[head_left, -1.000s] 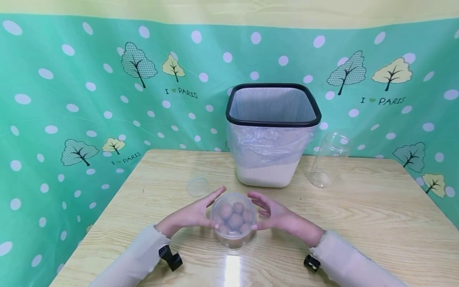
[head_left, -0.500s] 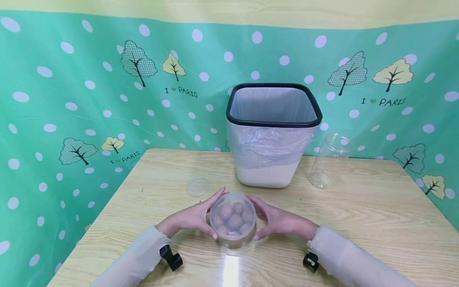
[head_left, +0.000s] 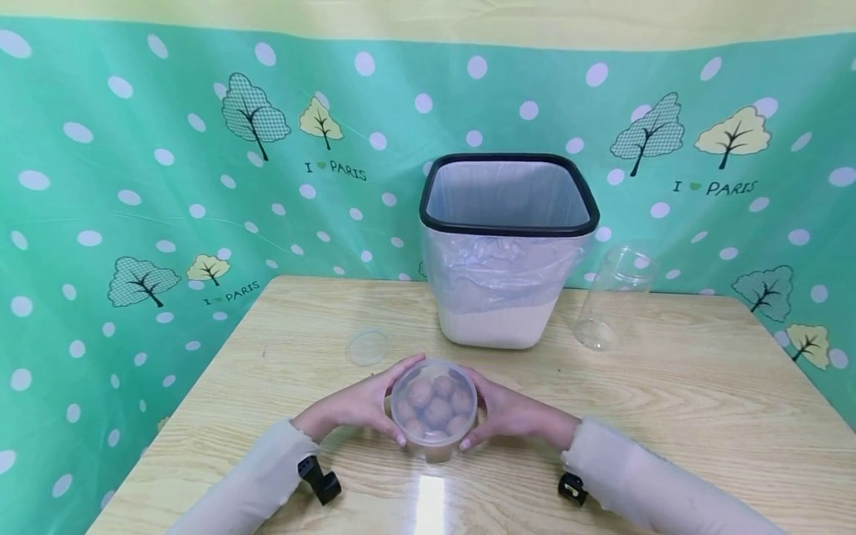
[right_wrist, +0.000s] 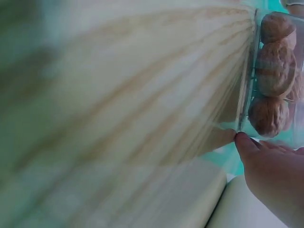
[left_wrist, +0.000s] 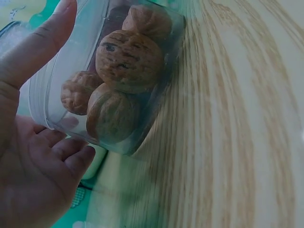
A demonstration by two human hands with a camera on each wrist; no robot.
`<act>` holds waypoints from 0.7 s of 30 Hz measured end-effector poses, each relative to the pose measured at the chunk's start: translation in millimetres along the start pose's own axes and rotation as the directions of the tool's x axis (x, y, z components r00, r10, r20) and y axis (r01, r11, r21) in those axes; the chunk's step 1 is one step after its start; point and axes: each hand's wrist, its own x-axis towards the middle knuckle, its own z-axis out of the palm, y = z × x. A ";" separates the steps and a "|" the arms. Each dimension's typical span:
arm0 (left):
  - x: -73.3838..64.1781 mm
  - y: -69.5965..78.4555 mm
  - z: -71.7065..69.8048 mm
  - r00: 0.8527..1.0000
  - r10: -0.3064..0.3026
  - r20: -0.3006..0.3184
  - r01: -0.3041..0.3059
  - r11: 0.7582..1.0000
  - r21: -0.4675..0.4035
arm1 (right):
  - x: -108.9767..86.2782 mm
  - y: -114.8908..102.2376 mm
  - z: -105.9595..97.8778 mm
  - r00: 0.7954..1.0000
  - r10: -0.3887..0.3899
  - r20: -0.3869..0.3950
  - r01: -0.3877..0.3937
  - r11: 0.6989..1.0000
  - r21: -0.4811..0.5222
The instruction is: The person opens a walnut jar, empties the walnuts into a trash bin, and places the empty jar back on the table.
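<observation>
A round clear plastic tub (head_left: 438,450) with a cloudy top stands near the front middle of the table. Several walnuts (left_wrist: 129,61) show through its wall. From the left, my left hand (head_left: 364,405) grips the tub, thumb toward the front and fingers round the far side. My right hand (head_left: 515,412) grips the opposite side, thumb at the front of the wall. In the right wrist view, a fingertip of that hand lies right at the tub's base edge. The far fingers are partly hidden behind the tub.
Behind the tub stands a white waste bin (head_left: 495,323) with a black rim and a bag liner. A tall clear plastic jar (head_left: 611,305) is to its right. Left of the bin lies a clear round lid (head_left: 367,348). A patterned green curtain (head_left: 374,223) hangs behind the wooden table (head_left: 702,379).
My right hand has closed in on the tub from the right, and my left hand has settled closer round it. The tub has stayed nearly in place.
</observation>
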 end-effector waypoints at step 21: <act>23.2 43.6 -2.6 0.968 0.246 -0.041 -0.246 0.969 0.004 | -26.8 -25.6 -24.4 0.962 -0.262 -0.074 0.260 0.965 -0.030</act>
